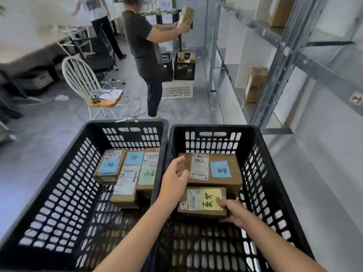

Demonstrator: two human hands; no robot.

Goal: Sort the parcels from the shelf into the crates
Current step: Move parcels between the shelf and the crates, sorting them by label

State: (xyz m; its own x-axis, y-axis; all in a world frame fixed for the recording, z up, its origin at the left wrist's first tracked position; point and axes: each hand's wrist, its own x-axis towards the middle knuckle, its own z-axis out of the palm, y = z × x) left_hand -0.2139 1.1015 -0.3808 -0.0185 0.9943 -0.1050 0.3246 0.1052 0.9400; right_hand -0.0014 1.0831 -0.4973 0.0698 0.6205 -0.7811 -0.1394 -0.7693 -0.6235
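Two black crates stand side by side below me. Inside the right crate [263, 154] lies a large brown parcel with a blue note [225, 173]. In front of it is a small parcel with a yellow note [200, 203], which my right hand [233, 212] grips at its near right corner. My left hand [173, 179] hovers over the crate's left side with relaxed fingers, holding nothing. The left crate [64, 160] contains three parcels [127, 177] with blue and green notes.
A metal shelf [279, 61] on the right holds brown boxes [255, 84]. Ahead, a person [145, 50] lifts a box near more crates [183, 66]. A white chair [84, 81] with cables stands on the floor to the left.
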